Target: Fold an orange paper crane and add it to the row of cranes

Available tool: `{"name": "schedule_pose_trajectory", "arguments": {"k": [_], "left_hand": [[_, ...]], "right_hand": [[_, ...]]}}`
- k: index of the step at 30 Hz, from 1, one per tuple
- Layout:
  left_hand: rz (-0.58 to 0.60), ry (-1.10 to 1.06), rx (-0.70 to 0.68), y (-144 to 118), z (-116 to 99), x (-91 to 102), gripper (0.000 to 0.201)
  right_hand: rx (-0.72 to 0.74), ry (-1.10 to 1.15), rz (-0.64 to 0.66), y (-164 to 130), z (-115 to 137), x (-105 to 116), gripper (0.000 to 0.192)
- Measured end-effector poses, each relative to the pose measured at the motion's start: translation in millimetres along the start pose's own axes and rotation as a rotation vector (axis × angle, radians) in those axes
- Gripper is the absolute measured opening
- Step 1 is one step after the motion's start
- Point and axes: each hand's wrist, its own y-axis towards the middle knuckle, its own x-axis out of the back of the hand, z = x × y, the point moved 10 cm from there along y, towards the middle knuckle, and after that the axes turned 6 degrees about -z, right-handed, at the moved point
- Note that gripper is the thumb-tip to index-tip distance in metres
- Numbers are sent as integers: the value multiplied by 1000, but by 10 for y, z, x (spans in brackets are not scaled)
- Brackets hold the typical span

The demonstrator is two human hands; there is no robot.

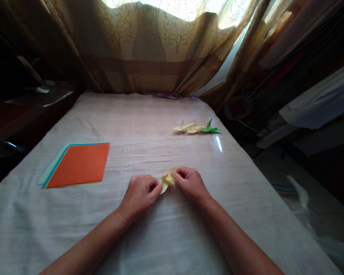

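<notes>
Pinching yellow paper (167, 178), lower center, with left hand (141, 193) and right hand (191, 184); likely light, easily creased, best held by edges.

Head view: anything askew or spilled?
Mildly: the paper stack at left isn't squared; blue paper and pale-green paper jut left past the orange sheet. No visible spill; the yellow folded paper looks intact where visible.
</notes>
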Motion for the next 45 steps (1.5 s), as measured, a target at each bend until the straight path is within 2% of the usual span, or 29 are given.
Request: {"name": "schedule_pose_trajectory", "arguments": {"k": [9,15,29,31,34,40,45], "left_hand": [[32,20,-18,-4,21,-40,28],[46,34,-15,0,4,-31,28],[21,80,-31,11,-8,2,21],[3,68,-17,23,-5,34,16],[3,17,14,42,15,56,20],[-19,-62,12,54,68,117,28],[21,-6,30,-17,60,104,30]], "right_hand": [[-16,-103,-75,30,-82,153,31],[-25,-93,-91,6,-77,154,31],[-28,-85,-52,-14,-94,143,31],[-28,-90,-33,-11,-105,125,29],[-44,-54,-21,-14,-165,124,30],[-72,52,-62,-29,-307,225,37],[-49,56,-179,-20,-244,329,41]]}}
